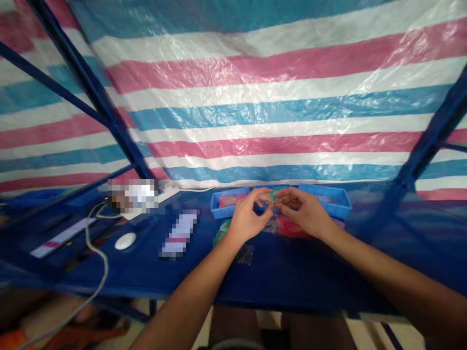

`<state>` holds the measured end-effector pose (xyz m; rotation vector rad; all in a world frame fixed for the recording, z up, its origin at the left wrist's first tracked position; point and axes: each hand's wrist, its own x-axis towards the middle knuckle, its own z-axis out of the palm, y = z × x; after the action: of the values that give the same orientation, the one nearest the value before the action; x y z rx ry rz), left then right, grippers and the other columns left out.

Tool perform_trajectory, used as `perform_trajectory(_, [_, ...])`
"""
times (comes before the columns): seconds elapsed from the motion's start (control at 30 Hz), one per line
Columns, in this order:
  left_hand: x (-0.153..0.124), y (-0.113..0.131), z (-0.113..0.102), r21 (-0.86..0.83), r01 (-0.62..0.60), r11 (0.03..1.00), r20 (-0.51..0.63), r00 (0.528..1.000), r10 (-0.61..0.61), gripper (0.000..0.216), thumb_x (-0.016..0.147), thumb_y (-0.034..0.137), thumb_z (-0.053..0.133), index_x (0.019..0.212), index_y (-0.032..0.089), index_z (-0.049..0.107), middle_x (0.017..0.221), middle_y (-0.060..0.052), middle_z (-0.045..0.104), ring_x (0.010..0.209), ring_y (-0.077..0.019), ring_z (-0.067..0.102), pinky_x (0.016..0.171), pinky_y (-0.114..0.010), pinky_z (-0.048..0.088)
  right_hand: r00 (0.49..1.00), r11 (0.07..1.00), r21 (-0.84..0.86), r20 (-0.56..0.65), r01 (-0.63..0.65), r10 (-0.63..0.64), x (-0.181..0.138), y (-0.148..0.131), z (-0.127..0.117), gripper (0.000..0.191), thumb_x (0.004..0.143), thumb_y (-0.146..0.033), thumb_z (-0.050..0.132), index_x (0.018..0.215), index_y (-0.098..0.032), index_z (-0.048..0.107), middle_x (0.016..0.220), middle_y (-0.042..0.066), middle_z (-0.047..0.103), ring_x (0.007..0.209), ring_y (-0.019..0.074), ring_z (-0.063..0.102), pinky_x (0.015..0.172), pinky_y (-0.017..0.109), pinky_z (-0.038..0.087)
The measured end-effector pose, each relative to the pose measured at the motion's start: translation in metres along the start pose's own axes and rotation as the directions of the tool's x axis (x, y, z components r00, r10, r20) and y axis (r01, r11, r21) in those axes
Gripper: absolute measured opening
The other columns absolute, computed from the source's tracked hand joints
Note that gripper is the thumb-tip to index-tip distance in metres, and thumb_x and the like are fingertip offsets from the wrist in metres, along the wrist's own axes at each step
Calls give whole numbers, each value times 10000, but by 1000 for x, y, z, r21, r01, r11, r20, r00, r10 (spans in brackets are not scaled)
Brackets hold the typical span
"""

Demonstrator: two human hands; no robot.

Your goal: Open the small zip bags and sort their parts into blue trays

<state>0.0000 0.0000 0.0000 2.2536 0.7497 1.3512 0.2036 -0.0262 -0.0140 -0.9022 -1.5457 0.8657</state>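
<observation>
Above the blue table, my left hand (pixel 251 214) and my right hand (pixel 302 209) meet fingertip to fingertip. Both are closed in a pinch around a small thin piece (pixel 272 201), too small and blurred to name. Under my right hand lies a red plastic packet (pixel 292 227). Green packets (pixel 221 232) show beside my left wrist, and a small clear bag (pixel 245 254) with thin dark pieces lies nearer to me. Behind my hands stand a left blue tray (pixel 218 212) with something pinkish inside and a right blue tray (pixel 337 210); a middle one is mostly hidden.
A phone-like slab (pixel 179 236), blurred out, lies left of my arm. Farther left are a white oval object (pixel 125 241), a white cable (pixel 104 265) and a long pale strip (pixel 62 238). Blue metal posts (pixel 127 141) and a striped plastic sheet (pixel 277 107) rise behind the table (pixel 284 282).
</observation>
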Motion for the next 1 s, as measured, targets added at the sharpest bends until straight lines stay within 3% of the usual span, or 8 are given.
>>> perform_trajectory(0.3, [2, -8, 4, -177, 74, 981, 7, 997, -74, 391, 938, 237, 717, 1305, 192, 590, 1015, -67, 753, 861, -154, 681, 870, -304, 552, 1000, 999, 36, 10, -3, 2, 1, -7, 0, 275, 872, -448, 809, 1038, -239, 746, 1008, 51, 805, 936, 230, 764, 929, 398, 604])
perform_trajectory(0.63, [0, -3, 6, -255, 121, 959, 40, 993, -114, 354, 968, 332, 712, 1272, 178, 618, 883, -31, 697, 718, -126, 659, 691, -246, 527, 999, 1000, -2, -31, -27, 27, 0, -9, -1, 299, 899, -496, 778, 1033, -230, 757, 907, 43, 805, 717, 196, 736, 717, 351, 606])
perform_trajectory(0.73, [1, -4, 5, -255, 107, 961, 25, 994, -104, 374, 959, 336, 728, 1281, 173, 629, 882, -40, 715, 762, -142, 684, 747, -265, 553, 999, 1000, -5, -36, -19, 19, 1, -8, -2, 301, 910, -501, 767, 1032, -227, 749, 877, 41, 796, 696, 193, 729, 687, 344, 601])
perform_trajectory(0.83, [3, -5, 4, -229, 106, 968, 13, 994, -106, 449, 939, 292, 751, 1355, 189, 614, 983, -68, 758, 892, -171, 711, 878, -309, 567, 999, 999, 37, -44, -7, 9, 2, -4, -1, 308, 889, -492, 796, 1041, -229, 743, 922, 51, 803, 789, 210, 756, 729, 345, 611])
perform_trajectory(1.0, [4, -8, 5, -330, 128, 935, 27, 992, -126, 532, 902, 256, 791, 1393, 191, 595, 1052, -93, 778, 948, -185, 735, 912, -318, 574, 999, 995, 95, -28, -22, 25, 2, 1, -1, 333, 851, -453, 842, 1084, -237, 741, 1016, 54, 806, 944, 225, 769, 906, 380, 609])
